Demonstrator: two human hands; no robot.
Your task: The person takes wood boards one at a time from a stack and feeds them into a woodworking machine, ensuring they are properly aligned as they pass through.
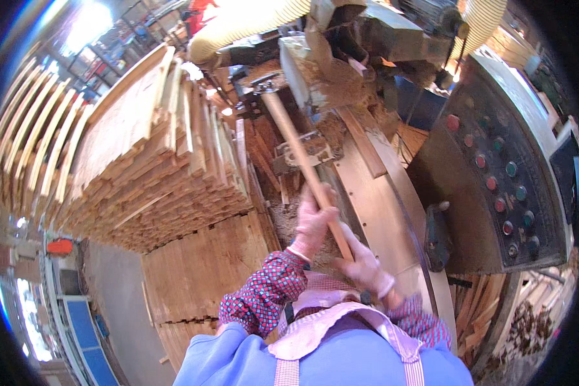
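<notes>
A long, pale wooden strip (pixel 294 140) slants from the machine's metal parts down toward my body. My left hand (pixel 312 226) is closed around its lower half, in a light glove. At its near end, my right hand (pixel 365 265), also gloved, grips the strip; motion blurs some of its fingers. The strip's far end meets a small metal piece (pixel 264 83) at the machine, and I cannot tell whether the two are joined. Below it sits a metal block (pixel 305 151) among wood chips.
Stacked boards (pixel 154 186) rise on the left. A control panel (pixel 495 174) with red and green buttons stands at right. Along the machine's curved bed (pixel 386 212) lies a brown wooden piece (pixel 363 141). A ribbed yellow hose (pixel 254 29) crosses the top.
</notes>
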